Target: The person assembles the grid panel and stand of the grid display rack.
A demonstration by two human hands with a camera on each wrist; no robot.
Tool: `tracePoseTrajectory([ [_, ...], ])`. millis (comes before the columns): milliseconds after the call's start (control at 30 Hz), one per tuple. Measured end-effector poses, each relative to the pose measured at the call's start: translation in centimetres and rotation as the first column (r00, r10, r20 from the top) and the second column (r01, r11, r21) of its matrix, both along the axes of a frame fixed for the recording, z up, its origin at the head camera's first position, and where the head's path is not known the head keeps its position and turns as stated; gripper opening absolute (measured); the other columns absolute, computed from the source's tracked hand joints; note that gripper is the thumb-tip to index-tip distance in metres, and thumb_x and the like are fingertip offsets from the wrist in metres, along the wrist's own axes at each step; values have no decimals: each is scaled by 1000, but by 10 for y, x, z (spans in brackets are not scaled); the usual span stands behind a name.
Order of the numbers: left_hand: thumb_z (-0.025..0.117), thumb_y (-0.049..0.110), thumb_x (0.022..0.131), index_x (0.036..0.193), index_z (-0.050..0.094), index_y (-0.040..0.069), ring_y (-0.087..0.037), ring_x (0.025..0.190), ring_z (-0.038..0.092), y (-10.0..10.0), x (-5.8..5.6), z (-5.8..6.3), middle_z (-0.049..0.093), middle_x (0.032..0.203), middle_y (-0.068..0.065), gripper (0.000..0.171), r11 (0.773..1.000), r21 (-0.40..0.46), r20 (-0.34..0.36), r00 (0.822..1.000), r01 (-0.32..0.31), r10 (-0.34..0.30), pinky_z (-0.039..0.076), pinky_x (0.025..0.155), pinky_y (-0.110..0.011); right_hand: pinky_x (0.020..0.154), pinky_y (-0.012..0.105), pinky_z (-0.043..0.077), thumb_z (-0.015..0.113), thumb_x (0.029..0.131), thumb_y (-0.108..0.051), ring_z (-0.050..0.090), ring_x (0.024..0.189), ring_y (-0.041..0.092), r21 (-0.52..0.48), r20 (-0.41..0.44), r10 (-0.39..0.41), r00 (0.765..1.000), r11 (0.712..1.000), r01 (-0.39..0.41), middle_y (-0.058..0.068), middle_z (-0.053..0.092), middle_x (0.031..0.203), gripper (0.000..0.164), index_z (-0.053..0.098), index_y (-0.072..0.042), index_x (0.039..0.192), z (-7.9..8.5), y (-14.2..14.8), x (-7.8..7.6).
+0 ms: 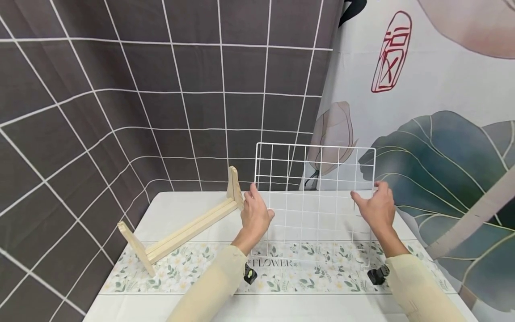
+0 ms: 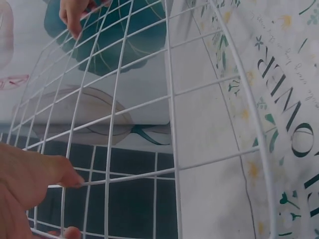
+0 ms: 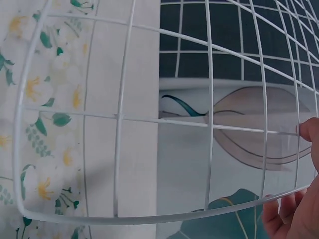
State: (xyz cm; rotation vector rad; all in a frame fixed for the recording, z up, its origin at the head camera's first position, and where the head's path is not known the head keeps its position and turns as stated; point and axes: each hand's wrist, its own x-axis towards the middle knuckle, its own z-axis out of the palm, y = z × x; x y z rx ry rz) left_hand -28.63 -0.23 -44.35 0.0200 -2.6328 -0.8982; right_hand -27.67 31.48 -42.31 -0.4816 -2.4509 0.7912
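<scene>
A white wire grid panel [image 1: 315, 146] stands upright over the table in the head view, its lower edge close over the printed floral band. My left hand [image 1: 255, 214] grips its left edge. In the left wrist view that hand's thumb [image 2: 70, 174] lies across the wires [image 2: 172, 99], with a fingertip showing at the border wire. My right hand [image 1: 378, 208] holds the right edge. The right wrist view has its thumb [image 3: 306, 130] on the near side and fingers [image 3: 279, 211] curled at the outer border wire [image 3: 119, 220].
Left of the panel lies a pale wooden frame [image 1: 189, 229], a long bar with an upright board at each end; its far end is close to my left hand. A dark checked curtain [image 1: 193, 112] and a white printed curtain [image 1: 442, 89] hang behind the white table [image 1: 193, 308].
</scene>
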Motion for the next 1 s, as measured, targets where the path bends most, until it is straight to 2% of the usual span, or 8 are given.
tracePoseTrajectory([
  [100, 78, 5, 68, 156, 21, 0, -35, 89, 67, -1, -1, 3, 55, 135, -26, 105, 1000, -7, -15, 1000, 8, -8, 50, 54, -38, 79, 56, 46, 71, 90, -39, 52, 106, 44, -10, -45, -4, 999, 1000, 3, 31, 52, 124, 76, 41, 4, 145, 4, -2, 0],
  [233, 79, 6, 71, 158, 15, 0, -30, 74, 65, -1, -1, 5, 52, 141, -26, 108, 1000, 5, -37, 999, 13, -13, 42, 47, -31, 70, 43, 39, 72, 90, -39, 50, 99, 40, -14, -82, -10, 997, 1000, 9, 27, 51, 118, 75, 42, 3, 144, 8, -4, 0],
  [333, 80, 6, 73, 161, 11, 2, -27, 70, 62, -2, -1, 6, 50, 142, -26, 112, 999, 29, -51, 999, 19, -18, 41, 46, -28, 67, 37, 33, 73, 90, -39, 48, 95, 37, -21, -117, -19, 993, 1000, 16, 24, 50, 113, 74, 43, 2, 144, 9, -5, 0],
  [467, 80, 7, 74, 163, 7, 4, -26, 72, 60, -2, -2, 7, 51, 137, -24, 116, 999, 43, -91, 996, 17, -13, 45, 49, -29, 67, 35, 30, 75, 88, -37, 48, 93, 35, -34, -189, -22, 982, 999, 16, 23, 50, 109, 75, 43, -2, 146, 12, -8, -1],
  [667, 82, 9, 75, 162, 10, 1, -25, 68, 59, -3, -4, 9, 55, 124, -22, 114, 1000, 30, -215, 977, -7, 14, 46, 48, -29, 67, 36, 27, 77, 87, -34, 42, 87, 26, -68, -318, -33, 947, 998, 12, 16, 46, 100, 74, 44, -5, 146, 17, -12, -2],
  [867, 83, 10, 75, 162, 10, 1, -21, 59, 54, -4, -6, 18, 55, 122, -22, 114, 999, 33, -307, 951, -29, 37, 42, 43, -26, 70, 34, 25, 78, 87, -31, 34, 84, 9, -128, -429, -44, 902, 992, -13, -5, 35, 94, 69, 45, -10, 144, 28, -17, -3],
  [1000, 83, 11, 75, 162, 11, 0, -21, 58, 53, -6, -9, 27, 55, 119, -22, 113, 999, 37, -358, 933, -33, 44, 43, 43, -27, 73, 31, 25, 77, 88, -32, 32, 83, 2, -153, -467, -50, 883, 988, -25, -16, 29, 93, 68, 45, -12, 145, 37, -20, -4],
])
